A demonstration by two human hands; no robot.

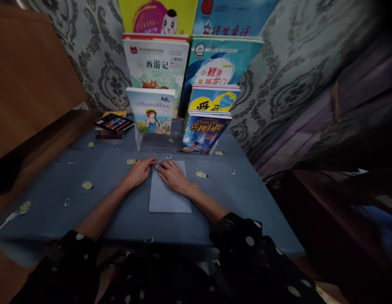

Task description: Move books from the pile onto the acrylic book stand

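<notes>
A flat grey-blue pad or thin book (169,198) lies on the blue tablecloth (97,202) in front of me. My left hand (139,171) rests palm down at its top left corner, fingers stretched toward the corner. My right hand (174,176) lies flat on the pad's upper part, fingers extended and touching the top edge. The two hands' fingertips nearly meet. Neither hand grips anything that I can see.
A clear tiered stand (158,141) behind the pad holds several upright children's books, such as one with a girl on the cover (151,112) and a dark blue one (202,131). A dark booklet (114,122) lies at the back left. A wooden board (28,76) stands left; patterned wallpaper surrounds.
</notes>
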